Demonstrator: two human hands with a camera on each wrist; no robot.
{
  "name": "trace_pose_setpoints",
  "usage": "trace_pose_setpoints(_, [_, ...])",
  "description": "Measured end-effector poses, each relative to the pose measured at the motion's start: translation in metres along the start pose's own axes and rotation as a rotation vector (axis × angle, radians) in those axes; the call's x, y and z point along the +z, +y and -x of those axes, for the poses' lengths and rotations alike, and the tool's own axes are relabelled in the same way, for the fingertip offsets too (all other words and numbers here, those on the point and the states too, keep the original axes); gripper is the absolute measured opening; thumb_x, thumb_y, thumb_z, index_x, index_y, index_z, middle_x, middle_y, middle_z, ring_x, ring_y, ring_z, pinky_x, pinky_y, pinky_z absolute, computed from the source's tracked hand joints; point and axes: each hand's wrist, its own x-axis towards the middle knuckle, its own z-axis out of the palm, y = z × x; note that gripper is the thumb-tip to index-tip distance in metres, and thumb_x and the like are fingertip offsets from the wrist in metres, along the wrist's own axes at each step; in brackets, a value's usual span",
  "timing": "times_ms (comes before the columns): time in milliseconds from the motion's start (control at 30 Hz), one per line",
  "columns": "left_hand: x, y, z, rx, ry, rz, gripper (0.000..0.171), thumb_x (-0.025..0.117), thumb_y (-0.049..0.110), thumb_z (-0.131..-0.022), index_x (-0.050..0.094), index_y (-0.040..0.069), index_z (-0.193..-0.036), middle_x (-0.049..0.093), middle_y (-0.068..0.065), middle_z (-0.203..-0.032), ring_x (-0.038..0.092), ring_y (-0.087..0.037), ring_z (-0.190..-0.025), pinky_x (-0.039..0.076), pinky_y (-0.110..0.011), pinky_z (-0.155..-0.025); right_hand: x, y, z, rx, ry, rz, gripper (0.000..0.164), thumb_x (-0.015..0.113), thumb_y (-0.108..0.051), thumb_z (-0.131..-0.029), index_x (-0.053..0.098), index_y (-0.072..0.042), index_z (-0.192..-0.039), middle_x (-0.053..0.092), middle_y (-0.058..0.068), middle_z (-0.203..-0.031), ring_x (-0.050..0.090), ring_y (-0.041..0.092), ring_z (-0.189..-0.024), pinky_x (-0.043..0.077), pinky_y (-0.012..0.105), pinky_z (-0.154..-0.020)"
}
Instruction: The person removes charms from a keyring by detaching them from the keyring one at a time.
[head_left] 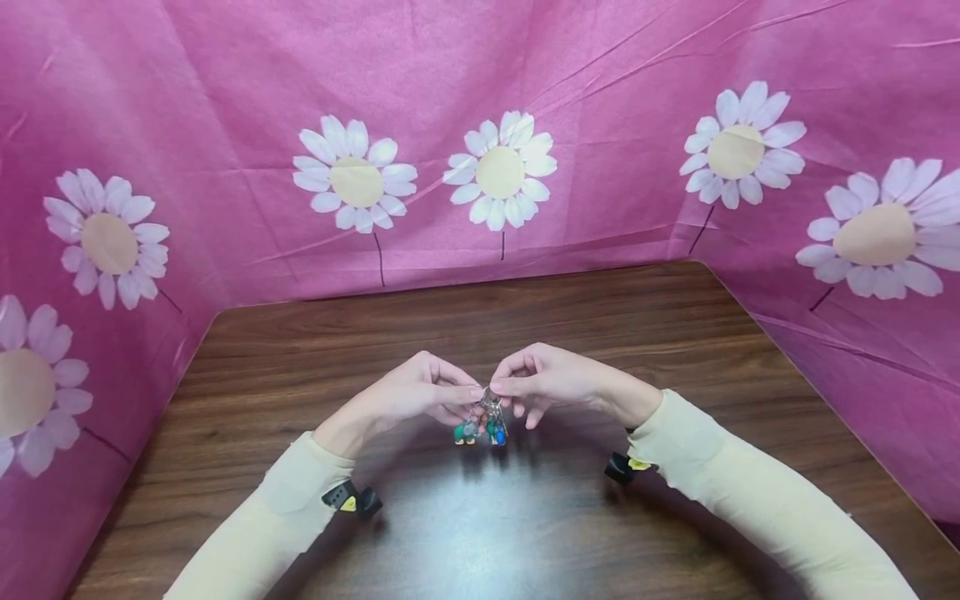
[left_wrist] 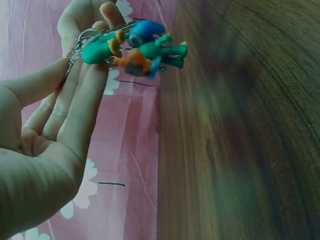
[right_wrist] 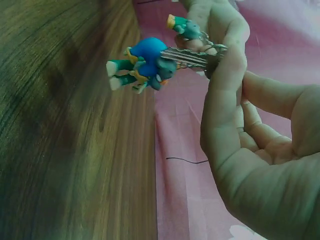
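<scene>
Over the middle of the table, both hands meet at a metal key ring. My left hand pinches its left side between thumb and fingers. From the right, my right hand pinches the ring's other side with thumb and forefinger. Small toy figure keychains in green, blue and orange dangle from it on short chains. One blue and green figure shows large in the right wrist view, beside a silver key. In the left wrist view a green figure hangs among the others. Fingertips partly hide the ring.
Beneath the hands lies a dark wood-grain table with a bright light reflection near its front. Pink cloth printed with white daisies stands around its back and sides. A small black device sits at each wrist.
</scene>
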Motion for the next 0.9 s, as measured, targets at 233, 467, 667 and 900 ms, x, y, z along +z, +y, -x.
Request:
trace_pose_setpoints(233, [0.002, 0.001, -0.001, 0.086, 0.055, 0.052, 0.025, 0.072, 0.010, -0.095, 0.069, -0.006, -0.114, 0.075, -0.020, -0.097, 0.075, -0.026, -0.088, 0.060, -0.046, -0.082, -0.001, 0.002, 0.000, -0.060, 0.041, -0.047, 0.016, 0.065, -0.016, -0.100, 0.068, 0.000, -0.102, 0.063, 0.005, -0.078, 0.057, 0.012, -0.063, 0.054, 0.025, -0.056])
trace_pose_setpoints(467, [0.003, 0.004, -0.003, 0.106, 0.155, 0.098, 0.023, 0.073, 0.009, -0.094, 0.069, -0.008, -0.109, 0.075, -0.019, -0.096, 0.075, -0.024, -0.087, 0.060, -0.046, -0.082, 0.002, 0.008, -0.007, -0.077, 0.115, -0.253, 0.012, 0.060, -0.016, -0.101, 0.069, -0.008, -0.099, 0.062, 0.001, -0.079, 0.055, 0.010, -0.060, 0.050, 0.022, -0.056])
trace_pose_setpoints(667, [0.002, 0.005, -0.003, 0.064, 0.188, 0.078, 0.025, 0.074, 0.012, -0.094, 0.070, -0.008, -0.109, 0.075, -0.020, -0.094, 0.074, -0.020, -0.084, 0.061, -0.043, -0.080, 0.001, 0.011, -0.008, -0.051, 0.069, -0.302, 0.015, 0.057, -0.015, -0.102, 0.070, -0.009, -0.100, 0.063, 0.000, -0.077, 0.055, 0.009, -0.058, 0.050, 0.023, -0.055])
trace_pose_setpoints(900, [0.003, 0.007, 0.000, 0.060, 0.166, 0.062, 0.024, 0.074, 0.011, -0.093, 0.071, -0.008, -0.108, 0.076, -0.018, -0.091, 0.074, -0.021, -0.081, 0.061, -0.044, -0.078, 0.000, 0.006, -0.007, -0.030, 0.041, -0.229, 0.015, 0.060, -0.018, -0.102, 0.068, -0.005, -0.103, 0.053, 0.001, -0.076, 0.048, 0.010, -0.057, 0.043, 0.023, -0.053])
